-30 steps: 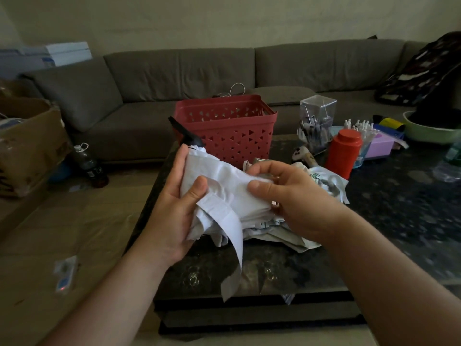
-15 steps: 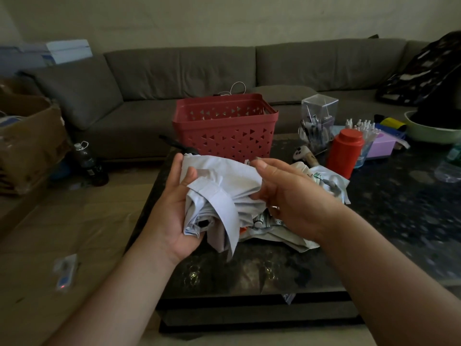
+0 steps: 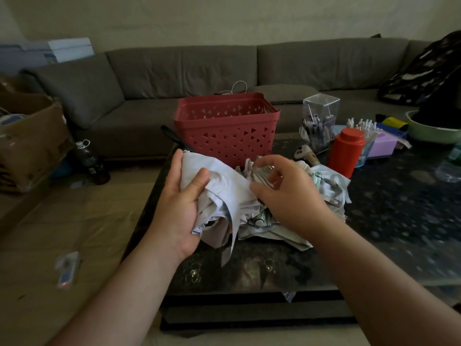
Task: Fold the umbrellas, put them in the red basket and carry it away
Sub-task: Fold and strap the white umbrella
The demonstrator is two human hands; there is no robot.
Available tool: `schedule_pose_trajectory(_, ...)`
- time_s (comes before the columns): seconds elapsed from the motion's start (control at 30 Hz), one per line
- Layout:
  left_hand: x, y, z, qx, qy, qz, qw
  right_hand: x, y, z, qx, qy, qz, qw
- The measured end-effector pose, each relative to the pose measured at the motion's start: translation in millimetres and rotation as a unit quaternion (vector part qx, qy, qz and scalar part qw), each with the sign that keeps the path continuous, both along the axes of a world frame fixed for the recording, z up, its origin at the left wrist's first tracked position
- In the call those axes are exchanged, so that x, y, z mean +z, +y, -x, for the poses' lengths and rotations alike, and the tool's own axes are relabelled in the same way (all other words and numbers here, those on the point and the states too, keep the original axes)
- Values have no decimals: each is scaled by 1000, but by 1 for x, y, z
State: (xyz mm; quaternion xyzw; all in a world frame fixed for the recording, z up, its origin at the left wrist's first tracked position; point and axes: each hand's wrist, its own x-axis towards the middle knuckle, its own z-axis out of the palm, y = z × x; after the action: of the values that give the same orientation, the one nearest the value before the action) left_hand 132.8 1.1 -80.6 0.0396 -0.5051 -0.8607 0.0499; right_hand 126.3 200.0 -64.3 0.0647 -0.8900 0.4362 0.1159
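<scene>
While gripping umbrella [image 3: 224, 193], left hand [image 3: 182, 208] upright.

the white umbrella [image 3: 224, 193] is thin matt cloth, heavily creased. the patterned umbrella [image 3: 321, 186] beside it is printed cloth with small shiny metal rib tips. the red basket [image 3: 227, 136] is matt moulded plastic pierced with triangular holes. the tabletop [image 3: 399, 216] is dark speckled stone, polished and glossy. the organizer box [image 3: 320, 113] is clear hard plastic. the sofa [image 3: 199, 76] is matt grey woven fabric.
</scene>
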Motion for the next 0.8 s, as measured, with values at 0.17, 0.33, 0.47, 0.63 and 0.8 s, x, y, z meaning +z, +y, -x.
schedule_pose_trajectory(0.17, -7, 1, 0, 43, 40, 62, 996, 10, -13, -15, 101, -63, 152, 981)
schedule_pose_trajectory(0.33, -14, 7, 1, 89, 93, 180, 975, -3, -32, -18, 148, -185, 135, 962)
schedule_pose_trajectory(0.47, -19, 8, 2, 98, 110, 193, 970, 2, -29, -14, 174, -263, 209, 926)
schedule_pose_trajectory(0.63, -20, 7, 2, 148, 106, 221, 958, 2, -24, -19, 114, -188, 122, 968)
schedule_pose_trajectory(0.8, -21, 8, 0, 159, 117, 217, 956, -3, -33, -27, 94, -2, 1, 996)
